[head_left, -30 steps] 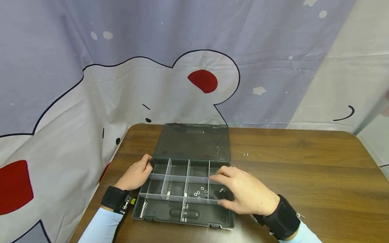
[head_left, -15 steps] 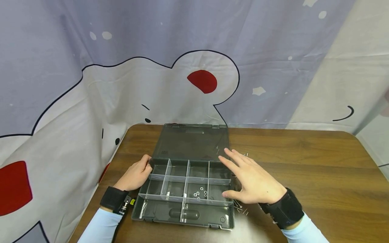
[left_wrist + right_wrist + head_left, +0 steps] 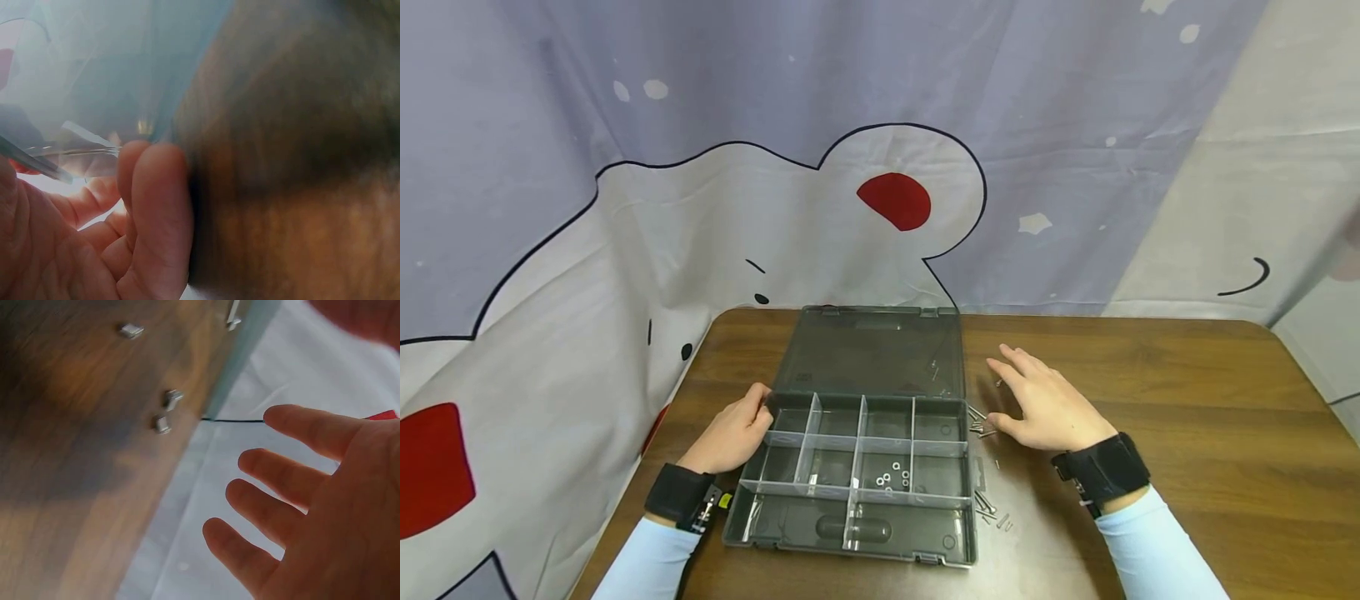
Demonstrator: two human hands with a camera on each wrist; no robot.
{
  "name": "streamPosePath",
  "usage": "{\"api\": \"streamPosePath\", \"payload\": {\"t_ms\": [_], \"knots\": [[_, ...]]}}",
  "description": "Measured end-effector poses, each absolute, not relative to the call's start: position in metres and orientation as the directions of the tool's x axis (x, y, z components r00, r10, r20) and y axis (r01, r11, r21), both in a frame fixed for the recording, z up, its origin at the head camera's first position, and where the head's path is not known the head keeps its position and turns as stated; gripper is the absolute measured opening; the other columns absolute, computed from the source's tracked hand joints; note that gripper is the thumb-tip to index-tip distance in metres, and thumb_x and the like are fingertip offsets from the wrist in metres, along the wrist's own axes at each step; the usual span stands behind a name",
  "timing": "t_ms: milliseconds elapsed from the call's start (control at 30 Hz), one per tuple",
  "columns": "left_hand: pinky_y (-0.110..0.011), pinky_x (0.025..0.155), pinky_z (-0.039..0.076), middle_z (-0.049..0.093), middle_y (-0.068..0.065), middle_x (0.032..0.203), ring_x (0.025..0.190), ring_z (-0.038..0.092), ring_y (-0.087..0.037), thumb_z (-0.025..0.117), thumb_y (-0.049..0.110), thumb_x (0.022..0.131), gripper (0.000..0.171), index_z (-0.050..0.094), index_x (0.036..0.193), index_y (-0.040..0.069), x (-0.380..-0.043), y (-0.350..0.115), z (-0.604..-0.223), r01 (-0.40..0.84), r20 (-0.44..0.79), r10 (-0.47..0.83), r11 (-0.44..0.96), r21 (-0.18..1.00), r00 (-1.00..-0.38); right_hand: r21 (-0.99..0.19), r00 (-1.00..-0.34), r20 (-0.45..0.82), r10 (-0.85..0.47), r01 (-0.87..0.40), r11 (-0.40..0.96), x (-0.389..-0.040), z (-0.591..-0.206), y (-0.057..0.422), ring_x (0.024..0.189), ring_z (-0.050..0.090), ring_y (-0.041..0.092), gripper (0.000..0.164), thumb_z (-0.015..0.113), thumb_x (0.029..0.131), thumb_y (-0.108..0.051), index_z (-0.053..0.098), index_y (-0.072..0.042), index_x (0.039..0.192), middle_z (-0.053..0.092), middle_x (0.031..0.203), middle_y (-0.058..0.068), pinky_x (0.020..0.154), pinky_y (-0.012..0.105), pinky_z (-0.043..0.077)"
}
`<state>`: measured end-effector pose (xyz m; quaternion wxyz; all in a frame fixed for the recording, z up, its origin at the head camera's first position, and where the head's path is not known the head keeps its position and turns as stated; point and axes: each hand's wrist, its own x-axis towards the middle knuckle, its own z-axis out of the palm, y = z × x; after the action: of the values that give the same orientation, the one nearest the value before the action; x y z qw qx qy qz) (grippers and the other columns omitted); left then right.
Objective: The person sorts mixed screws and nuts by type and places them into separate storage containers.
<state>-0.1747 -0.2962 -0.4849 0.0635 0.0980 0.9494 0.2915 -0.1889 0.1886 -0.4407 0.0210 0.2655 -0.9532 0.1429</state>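
A grey see-through compartment box (image 3: 917,521) lies on the table with its lid (image 3: 872,350) folded back. My left hand (image 3: 730,432) grips the box's left edge near the hinge; in the left wrist view its fingers (image 3: 159,206) curl against the clear plastic. Several small nuts (image 3: 895,477) lie in one middle-row compartment. My right hand (image 3: 1048,407) hovers over the table right of the box, fingers spread and holding nothing. Beside the box's right side lie loose screws (image 3: 979,425), close to my right thumb. More small metal pieces (image 3: 172,398) show below the right hand in its wrist view.
Another group of screws (image 3: 983,504) lies by the box's front right side. The brown wooden table (image 3: 1210,417) extends to the right. A printed cloth (image 3: 1075,167) hangs behind the table's back edge.
My right hand has moved from over the box's right compartments to the right and farther back, its fingers spreading. Screws beside the box are now uncovered. The left hand keeps its grip.
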Motion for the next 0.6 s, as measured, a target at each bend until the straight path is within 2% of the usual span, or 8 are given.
{"api": "streamPosePath", "payload": {"t_ms": [167,300,467,600], "knots": [[-0.035,0.069,0.041,0.052,-0.004,0.088,0.078,0.052,-0.019,0.041,0.015,0.104,0.023,0.050,0.125,0.010,-0.174,-0.296,-0.486,0.147,-0.059,0.217,0.814,0.562,-0.974,-0.227,-0.872,0.120,-0.475,-0.490,0.842,-0.196,-0.449,0.191,0.144,0.043,0.050,0.066,0.071,0.090,-0.024,0.052,0.004,0.146,0.043,0.158,0.027,0.111,0.064,0.041],[-0.035,0.068,0.040,0.052,-0.004,0.087,0.078,0.052,-0.019,0.041,0.015,0.104,0.024,0.050,0.126,0.010,-0.174,-0.296,-0.486,0.148,-0.062,0.220,0.813,0.563,-0.974,-0.216,-0.863,0.127,-0.488,-0.504,0.836,-0.198,-0.456,0.191,0.138,0.051,0.049,0.057,0.072,0.089,-0.015,0.058,0.008,0.139,0.051,0.152,0.028,0.109,0.061,0.044],[-0.035,0.068,0.040,0.052,-0.003,0.088,0.078,0.052,-0.019,0.041,0.016,0.104,0.024,0.050,0.126,0.011,-0.175,-0.297,-0.487,0.143,-0.064,0.214,0.817,0.558,-0.975,-0.200,-0.861,0.130,-0.493,-0.509,0.837,-0.201,-0.463,0.191,0.125,0.063,0.045,0.047,0.073,0.087,-0.006,0.064,0.009,0.131,0.061,0.139,0.027,0.105,0.055,0.049],[-0.035,0.069,0.041,0.053,-0.004,0.088,0.079,0.053,-0.019,0.041,0.016,0.104,0.024,0.050,0.125,0.011,-0.175,-0.297,-0.487,0.139,-0.066,0.210,0.820,0.555,-0.976,-0.162,-0.848,0.192,-0.493,-0.523,0.837,-0.203,-0.467,0.190,0.110,0.071,0.041,0.034,0.070,0.084,0.002,0.071,0.007,0.118,0.070,0.124,0.023,0.095,0.051,0.056]]}}
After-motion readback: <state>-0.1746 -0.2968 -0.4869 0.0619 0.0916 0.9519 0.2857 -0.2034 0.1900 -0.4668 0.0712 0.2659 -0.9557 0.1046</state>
